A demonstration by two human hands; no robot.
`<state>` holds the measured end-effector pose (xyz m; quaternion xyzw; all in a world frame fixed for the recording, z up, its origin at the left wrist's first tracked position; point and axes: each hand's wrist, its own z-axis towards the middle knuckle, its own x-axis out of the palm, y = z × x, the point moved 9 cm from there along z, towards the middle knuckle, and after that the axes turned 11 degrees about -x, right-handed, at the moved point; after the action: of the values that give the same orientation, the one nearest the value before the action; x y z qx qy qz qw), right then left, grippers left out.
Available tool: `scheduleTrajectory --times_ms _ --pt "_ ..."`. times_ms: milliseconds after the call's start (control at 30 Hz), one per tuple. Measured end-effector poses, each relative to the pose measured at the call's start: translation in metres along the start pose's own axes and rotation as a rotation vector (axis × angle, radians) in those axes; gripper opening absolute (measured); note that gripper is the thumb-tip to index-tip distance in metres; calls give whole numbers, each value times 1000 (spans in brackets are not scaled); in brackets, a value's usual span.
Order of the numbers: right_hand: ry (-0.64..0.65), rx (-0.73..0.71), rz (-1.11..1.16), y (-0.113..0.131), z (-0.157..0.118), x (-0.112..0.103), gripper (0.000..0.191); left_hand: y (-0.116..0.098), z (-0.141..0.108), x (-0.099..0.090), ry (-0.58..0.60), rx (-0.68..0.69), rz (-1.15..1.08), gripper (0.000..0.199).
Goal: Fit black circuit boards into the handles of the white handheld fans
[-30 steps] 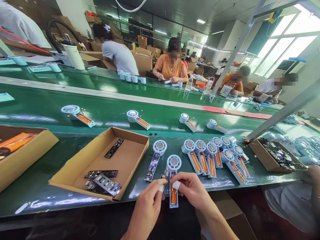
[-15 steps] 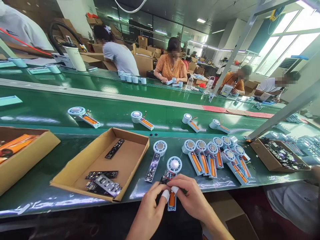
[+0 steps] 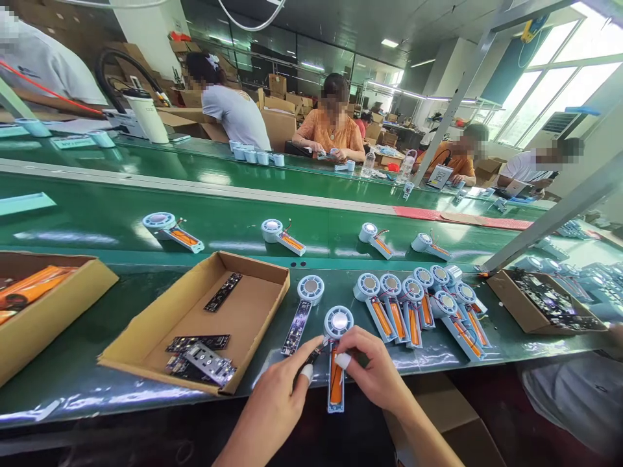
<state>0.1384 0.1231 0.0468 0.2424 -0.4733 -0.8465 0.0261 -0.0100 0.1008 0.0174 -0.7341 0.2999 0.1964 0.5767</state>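
In front of me a light-blue handheld fan (image 3: 339, 319) lies with its round head away from me. Its open handle (image 3: 335, 407) points toward me and bares an orange battery (image 3: 336, 386). My left hand (image 3: 277, 399) pinches a small black circuit board (image 3: 315, 354) just left of the handle. My right hand (image 3: 374, 368) is closed at the neck of the fan, thumb over the battery; thin wires run there, but what its fingertips grip is hidden. White covers sit on both thumbs. To the left lies another fan (image 3: 310, 290) with a circuit board (image 3: 296, 329) along its handle.
A cardboard tray (image 3: 263, 311) of circuit boards stands left, beside a box (image 3: 92, 285) of orange batteries. Several fans (image 3: 413, 290) cluster at right, near a box (image 3: 518, 308) of boards. More fans (image 3: 272, 228) lie on the green belt (image 3: 233, 214). Co-workers sit opposite.
My left hand has drawn back left and down with the circuit board, away from my right hand. More of the battery shows. Fans on the belt have shifted slightly right.
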Motion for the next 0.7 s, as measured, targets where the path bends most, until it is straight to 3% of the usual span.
scheduleTrajectory --times_ms 133,233,400,567,700 --pt "-107 116 93 -10 -1 1 8 -1 -1 8 20 17 191 58" --pt "-149 189 65 -15 -5 0 10 0 -7 16 -67 56 350 62" --pt "-126 71 -82 3 0 -2 13 -6 -23 23 -260 167 553 76" --pt "-72 -3 -201 15 6 1 16 -7 -22 5 -392 241 186 56" --pt "18 -103 -402 25 8 9 23 6 -15 -9 -431 125 -81 35"
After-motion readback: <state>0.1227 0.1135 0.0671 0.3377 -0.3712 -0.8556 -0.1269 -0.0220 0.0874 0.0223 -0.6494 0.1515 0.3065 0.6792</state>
